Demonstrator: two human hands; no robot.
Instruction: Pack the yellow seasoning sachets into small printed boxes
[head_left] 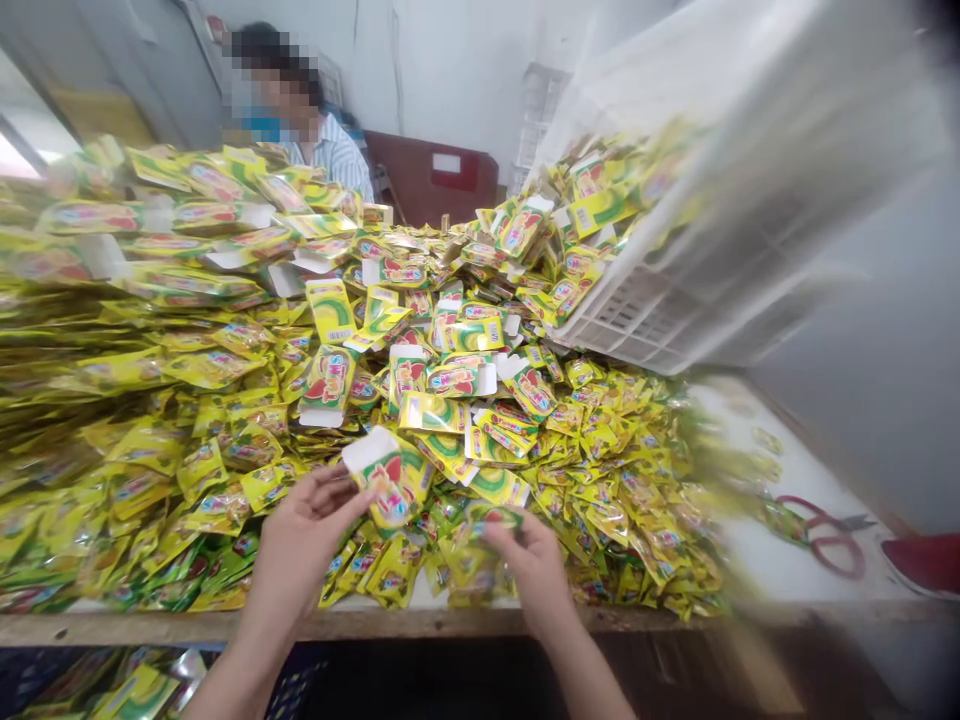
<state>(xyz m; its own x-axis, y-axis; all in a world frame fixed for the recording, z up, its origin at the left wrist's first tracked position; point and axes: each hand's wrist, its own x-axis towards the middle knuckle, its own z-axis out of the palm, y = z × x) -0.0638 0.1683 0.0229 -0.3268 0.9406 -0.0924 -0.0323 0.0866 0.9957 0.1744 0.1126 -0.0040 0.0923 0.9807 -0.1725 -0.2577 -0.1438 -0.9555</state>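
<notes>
My left hand [319,515] is closed on a small yellow and green carton [391,480] with its white flap up. The carton is tilted, its printed front towards me. To its right, my right hand [529,560] pinches a yellow and green foil sachet [480,550], blurred by motion. Both hands are above the front part of a wide heap of yellow sachets [600,450]. Beyond them lies a pile of loose cartons [450,375], many with white flaps standing open. Whether the carton in my left hand holds anything is hidden.
A white plastic crate [645,310] tips cartons onto the heap at the right. Red-handled scissors [832,540] lie on the white tabletop [765,480]. A person in a striped shirt [337,150] is behind the heap. Below the wooden table edge [420,625], a blue basket [296,680] shows.
</notes>
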